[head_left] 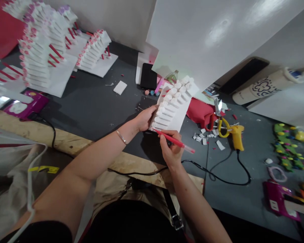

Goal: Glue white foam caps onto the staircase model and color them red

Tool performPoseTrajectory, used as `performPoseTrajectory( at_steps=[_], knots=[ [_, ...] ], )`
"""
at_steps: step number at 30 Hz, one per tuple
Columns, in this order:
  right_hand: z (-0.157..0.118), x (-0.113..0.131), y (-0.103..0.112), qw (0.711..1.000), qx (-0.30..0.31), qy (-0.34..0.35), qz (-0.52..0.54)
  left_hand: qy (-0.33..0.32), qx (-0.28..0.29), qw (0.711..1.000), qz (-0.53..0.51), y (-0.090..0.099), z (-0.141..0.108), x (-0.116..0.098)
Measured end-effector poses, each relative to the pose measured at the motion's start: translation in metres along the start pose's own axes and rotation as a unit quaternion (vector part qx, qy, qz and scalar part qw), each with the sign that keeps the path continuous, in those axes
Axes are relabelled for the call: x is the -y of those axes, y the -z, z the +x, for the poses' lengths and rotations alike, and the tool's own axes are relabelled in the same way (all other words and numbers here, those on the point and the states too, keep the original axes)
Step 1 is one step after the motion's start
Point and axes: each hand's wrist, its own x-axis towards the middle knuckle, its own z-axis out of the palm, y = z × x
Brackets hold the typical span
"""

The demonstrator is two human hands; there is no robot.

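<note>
One right hand (171, 149), curled closed, gripping red pen (172, 139)

A white stepped model (170, 107) tilts over the dark table (96, 108), a slanted red pen (172, 139) at its near end.

The head view looks forward and down over the hands (158, 135).

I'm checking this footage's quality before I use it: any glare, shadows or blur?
Head view: bright glare patches on the glossy white panel; a soft shadow on the dark table below the white model; wide-angle stretching toward the edges; the upper-left models look soft; the red pen's tip is too small to judge.
</note>
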Motion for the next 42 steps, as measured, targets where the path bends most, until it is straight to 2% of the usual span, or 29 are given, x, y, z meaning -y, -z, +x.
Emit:
performPoseTrajectory(
  at_steps=[6, 34, 42],
  knots=[
    [0.0013, 0.0044, 0.0013, 0.999, 0.025, 0.028, -0.018, 0.002, -0.009, 1.000, 0.004, 0.0019, 0.0013, -0.0011],
    [0.0025, 0.0082, 0.0001, 0.998, 0.039, 0.046, -0.036, 0.012, -0.034, 0.999, 0.004, -0.0010, -0.0002, -0.0017],
    [0.0000, 0.0041, 0.0019, 0.999, -0.006, 0.024, -0.024, 0.014, -0.044, 0.999, -0.008, -0.0025, -0.0046, -0.0042]
  ],
)
